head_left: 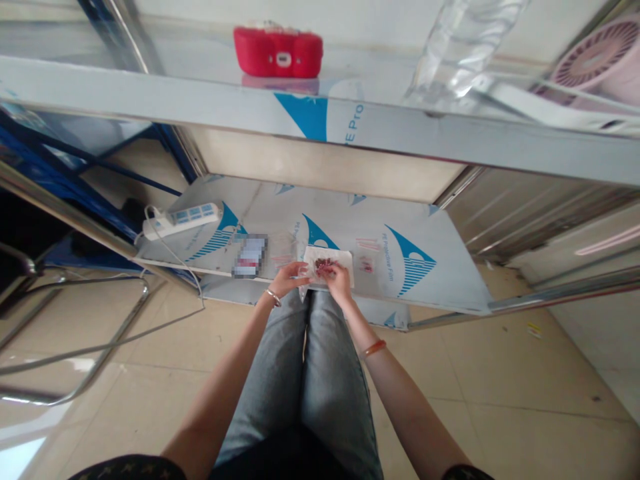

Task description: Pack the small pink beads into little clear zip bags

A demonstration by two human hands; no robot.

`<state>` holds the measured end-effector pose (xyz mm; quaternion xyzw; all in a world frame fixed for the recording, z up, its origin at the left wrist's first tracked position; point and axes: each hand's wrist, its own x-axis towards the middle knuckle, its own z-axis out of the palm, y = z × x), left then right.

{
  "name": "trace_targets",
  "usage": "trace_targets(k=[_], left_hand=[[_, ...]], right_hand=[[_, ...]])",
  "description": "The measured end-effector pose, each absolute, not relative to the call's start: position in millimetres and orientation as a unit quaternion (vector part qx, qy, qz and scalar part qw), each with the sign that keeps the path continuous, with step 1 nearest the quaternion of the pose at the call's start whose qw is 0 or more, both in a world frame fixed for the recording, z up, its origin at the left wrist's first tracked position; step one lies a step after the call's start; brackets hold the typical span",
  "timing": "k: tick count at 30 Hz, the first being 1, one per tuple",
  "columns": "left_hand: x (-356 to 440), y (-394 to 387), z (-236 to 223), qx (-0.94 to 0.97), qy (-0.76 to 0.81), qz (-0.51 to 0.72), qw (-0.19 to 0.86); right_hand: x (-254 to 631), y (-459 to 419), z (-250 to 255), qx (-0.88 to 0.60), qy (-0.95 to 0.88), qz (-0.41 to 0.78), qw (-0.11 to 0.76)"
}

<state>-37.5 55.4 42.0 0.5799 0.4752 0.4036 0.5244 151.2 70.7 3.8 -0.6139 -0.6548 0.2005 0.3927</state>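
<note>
Well, near shelf (450, 273) edge, left hand (290, 277) pinches clear bag (303, 291); right hand (340, 280) touches beads (323, 264), closure unclear.

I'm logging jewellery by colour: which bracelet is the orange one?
The right bracelet: it is orange, whereas the left bracelet is silver.

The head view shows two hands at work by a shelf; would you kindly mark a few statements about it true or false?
The right hand is at the dark red pieces on the white pad. True.
The power strip lies on the upper shelf. False: the power strip lies on the lower shelf.
A silver bracelet is on the left wrist. True.
The orange bangle is on the left wrist. False: the orange bangle is by the right wrist.
The red case rests on the upper shelf. True.
</note>
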Motion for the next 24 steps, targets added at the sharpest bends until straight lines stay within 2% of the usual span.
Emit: trace_targets(k=[5,11,15,20,24], left_hand=[[-36,56,38,0.59,0.47,0.4,0.521],[-32,57,38,0.602,0.454,0.403,0.519],[-33,57,35,0.594,0.453,0.405,0.527],[-37,56,34,0.596,0.462,0.402,0.52],[-39,55,39,0.6,0.471,0.391,0.514]], right_hand=[[147,70,43,-0.55,-0.656,0.198,0.478],[142,63,72,-0.481,-0.714,0.245,0.447],[145,66,59,-0.516,-0.694,0.236,0.443],[148,72,22,-0.585,-0.705,0.202,0.345],[148,72,1,-0.607,-0.71,0.174,0.312]])
